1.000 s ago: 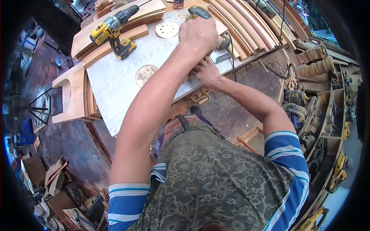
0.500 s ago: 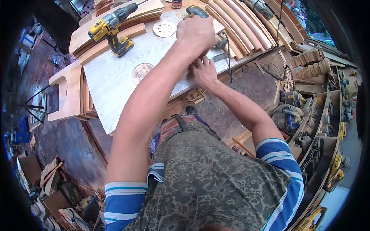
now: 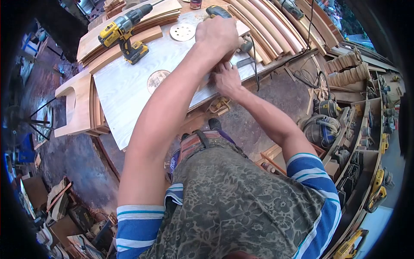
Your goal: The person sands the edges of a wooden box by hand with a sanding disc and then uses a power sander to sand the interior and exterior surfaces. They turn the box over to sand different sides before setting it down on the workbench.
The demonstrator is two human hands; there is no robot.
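My left hand is wrapped round a yellow-and-black power tool, whose end shows beyond the knuckles; the rest is largely hidden. Nearer my body, my right hand has its fingers bent around something hidden at the edge of the pale wood-grain board. A dark flat strip and a black cable are just right of it. On the board are a round perforated disc and another round disc, partly behind my left forearm.
A yellow cordless drill stands at the board's left side by stacked wood strips. Curved wood pieces lie at the back right. Shelves with tools line the right side; a shop vacuum is on the floor.
Both hands have shifted only slightly, the left a little to the left. The view has tilted a little, and both hands keep nearly the same pose.
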